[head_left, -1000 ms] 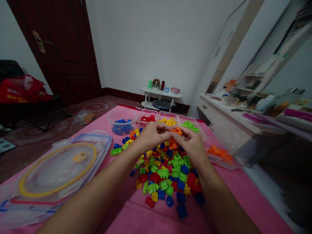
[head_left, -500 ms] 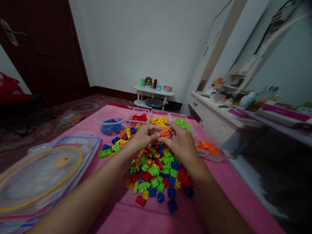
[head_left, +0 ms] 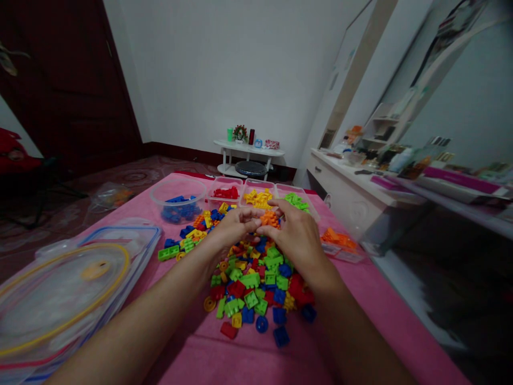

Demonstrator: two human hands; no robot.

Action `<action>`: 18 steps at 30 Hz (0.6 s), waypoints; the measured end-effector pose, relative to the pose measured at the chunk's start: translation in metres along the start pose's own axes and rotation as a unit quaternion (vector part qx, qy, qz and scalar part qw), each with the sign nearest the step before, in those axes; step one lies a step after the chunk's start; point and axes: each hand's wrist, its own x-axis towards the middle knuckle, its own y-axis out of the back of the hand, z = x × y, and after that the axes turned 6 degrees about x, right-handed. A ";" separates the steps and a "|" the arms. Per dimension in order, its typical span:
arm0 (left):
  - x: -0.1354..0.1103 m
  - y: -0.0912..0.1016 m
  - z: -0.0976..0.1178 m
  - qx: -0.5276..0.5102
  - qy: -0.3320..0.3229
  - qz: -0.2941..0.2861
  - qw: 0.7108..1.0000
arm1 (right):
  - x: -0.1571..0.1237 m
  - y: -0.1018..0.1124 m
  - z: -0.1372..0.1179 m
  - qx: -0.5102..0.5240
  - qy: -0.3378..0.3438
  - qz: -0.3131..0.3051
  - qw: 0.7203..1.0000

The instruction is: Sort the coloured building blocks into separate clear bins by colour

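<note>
Orange toy bricks [head_left: 270,218] are held up over the middle of the table, between my two hands. My right hand [head_left: 294,230] curls round them from the right, thumb below and fingers above. From the left, my left hand [head_left: 237,224] is closed with its fingertips at the bricks' left side; how firmly it grips them is partly hidden. Beneath both hands spreads a loose pile of building bricks [head_left: 250,280] in green, blue, red and yellow.
Along the far edge stand a round tub [head_left: 178,198] of blue bricks and boxes of red [head_left: 225,184], yellow [head_left: 258,184] and green bricks [head_left: 294,190]. A box [head_left: 342,254] of orange bricks is at right. Stacked lids [head_left: 120,272] lie left. A dresser [head_left: 352,182] flanks the table.
The whole view has shifted slightly, so everything sits a little further left. Both hands stay together on the orange bricks, with hardly any change in their grip.
</note>
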 end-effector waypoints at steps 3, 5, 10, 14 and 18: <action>-0.001 0.001 0.003 0.004 -0.004 0.018 1.000 | 0.002 0.001 0.004 0.022 -0.020 0.005 1.000; -0.002 0.001 0.004 0.005 -0.009 0.026 1.000 | 0.004 0.001 0.007 0.033 -0.015 -0.001 0.999; -0.002 0.001 0.005 -0.022 -0.007 0.022 0.999 | 0.005 -0.002 0.009 0.063 -0.014 -0.015 0.998; -0.003 0.001 0.003 -0.024 0.002 0.006 1.000 | 0.004 -0.005 0.011 0.096 -0.015 -0.034 0.995; -0.005 0.001 0.003 -0.014 0.007 -0.020 1.000 | 0.010 0.004 0.025 0.109 -0.022 -0.053 0.992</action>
